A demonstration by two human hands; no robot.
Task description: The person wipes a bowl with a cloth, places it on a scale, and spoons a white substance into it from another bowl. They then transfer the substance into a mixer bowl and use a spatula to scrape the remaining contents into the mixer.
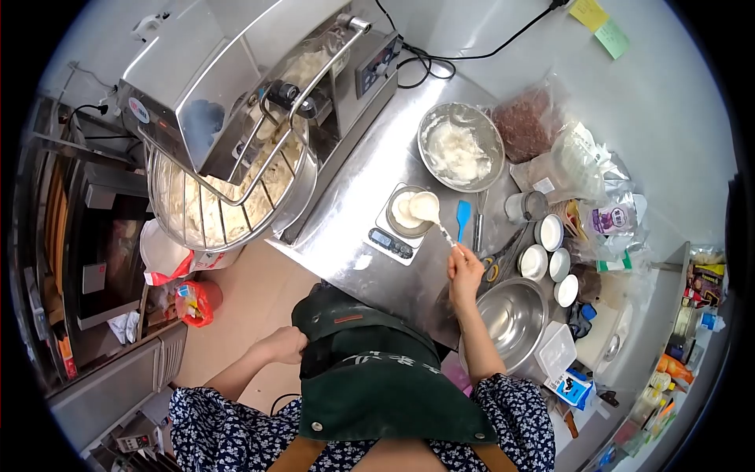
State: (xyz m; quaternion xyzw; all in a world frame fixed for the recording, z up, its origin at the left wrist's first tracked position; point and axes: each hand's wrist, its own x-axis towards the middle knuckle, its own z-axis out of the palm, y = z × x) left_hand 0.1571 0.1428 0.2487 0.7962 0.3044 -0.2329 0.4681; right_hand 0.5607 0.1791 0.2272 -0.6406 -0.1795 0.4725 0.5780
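Observation:
My right hand (465, 271) is closed around the handle of a spoon (425, 206). The spoon carries white, creamy stuff and is over a small metal bowl (408, 229) with more of it inside. That bowl stands on a white digital scale (391, 245). A blue spatula (463, 220) lies just right of the scale. Behind it is a larger metal bowl (481, 180) with white paste. My left hand (286, 344) hangs beside the green apron (322, 316), its fingers curled and partly hidden, so I cannot make out what they hold, if anything.
A large mixer (344, 149) with a wire guard and a dough-filled bowl (303, 197) stands at the left. Scissors (493, 271), an empty steel bowl (513, 321), small white cups (533, 262) and a bag of dark red stuff (528, 124) are at the right.

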